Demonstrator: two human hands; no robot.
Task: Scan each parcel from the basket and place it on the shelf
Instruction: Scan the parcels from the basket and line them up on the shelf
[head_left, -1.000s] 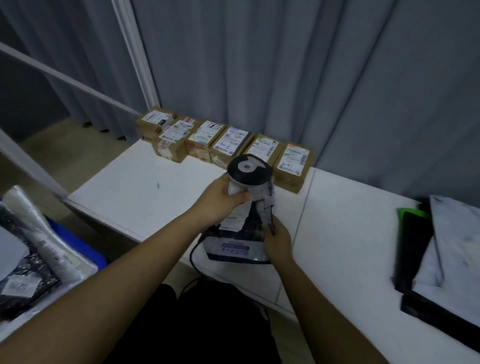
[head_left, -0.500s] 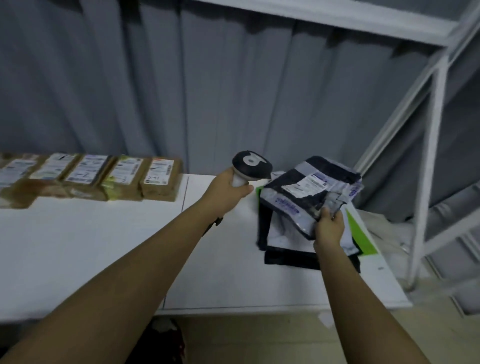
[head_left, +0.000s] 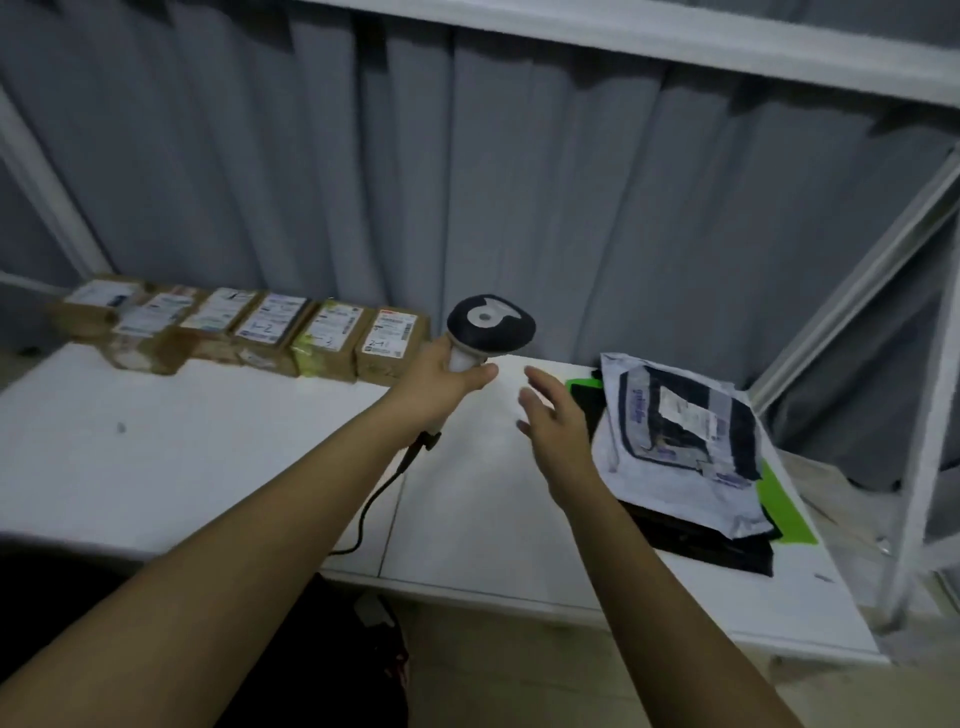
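Observation:
My left hand grips the white handle of a barcode scanner with a black head, held upright above the white shelf board; its cable hangs over the front edge. My right hand hovers with fingers straight and holds nothing. Just right of it a grey and black plastic parcel with a white label lies on top of a stack of flat bags at the right end of the shelf. The basket is out of view.
A row of several brown cardboard boxes with labels lines the back of the shelf at the left. Grey curtains hang behind. White shelf uprights stand at the right, and an upper shelf board runs overhead.
My right hand has let go of the grey and black parcel, which now lies on the stack, and has drawn back to the left. The scanner stays in my left hand.

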